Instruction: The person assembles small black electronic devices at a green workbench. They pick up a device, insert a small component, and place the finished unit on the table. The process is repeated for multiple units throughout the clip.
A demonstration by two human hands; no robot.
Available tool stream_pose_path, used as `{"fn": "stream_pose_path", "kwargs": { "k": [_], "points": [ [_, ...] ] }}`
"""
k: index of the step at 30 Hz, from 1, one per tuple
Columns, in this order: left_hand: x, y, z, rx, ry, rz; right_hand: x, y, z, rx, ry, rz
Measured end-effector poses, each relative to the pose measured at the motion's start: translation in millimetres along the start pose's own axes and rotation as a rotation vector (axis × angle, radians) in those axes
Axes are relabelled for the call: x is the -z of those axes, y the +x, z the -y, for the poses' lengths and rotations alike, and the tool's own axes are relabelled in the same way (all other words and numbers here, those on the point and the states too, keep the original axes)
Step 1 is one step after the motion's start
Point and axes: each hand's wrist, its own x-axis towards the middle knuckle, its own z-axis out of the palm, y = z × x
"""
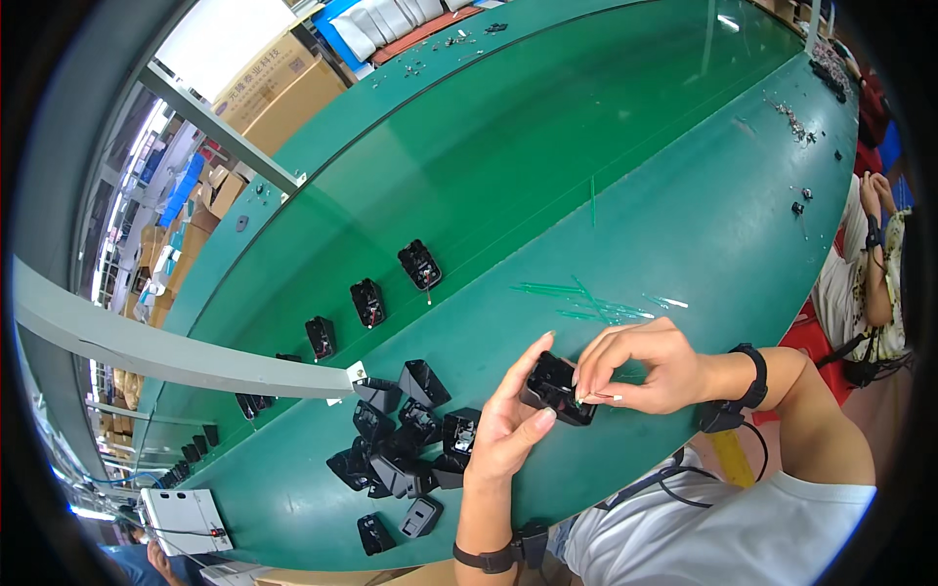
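The left hand (510, 422) cups a black housing (557, 388) from below-left, fingers clamped on it; the right hand (640, 366) pinches its right end, fingertips closed on the top edge. Its long axis runs left-up to right-down, above the green desk (703, 225). Just left lies a pile of housings (405, 439); farther off, single housings ride the belt (469, 166).
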Motion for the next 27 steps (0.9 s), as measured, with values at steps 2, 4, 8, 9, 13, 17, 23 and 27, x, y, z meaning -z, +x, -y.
{"fn": "stream_pose_path", "kwargs": {
  "k": [2,4,8,9,13,17,23,27],
  "points": [
    [-1,1,-1,0.006,-0.056,0.03,-2,1,-1,0.046,-0.04,0.015],
    [-1,1,1,0.009,-0.057,0.016,-2,1,-2,0.092,-0.093,0.019],
    [0,1,3,0.075,-0.05,-0.077,0,2,-3,0.254,-0.231,0.047],
    [0,1,3,0.067,-0.008,-0.072,1,2,-2,0.254,-0.257,0.055],
    [-1,2,3,0.043,0.176,-0.049,3,1,-4,0.177,-0.296,0.059],
    [1,1,6,0.022,0.128,-0.069,3,1,-1,0.154,-0.228,0.051],
    [-1,4,11,0.067,0.104,-0.066,-3,-6,-10,0.14,-0.247,0.1],
    [1,3,7,0.006,0.059,-0.087,4,6,-9,0.091,-0.27,0.122]
  ]
}}
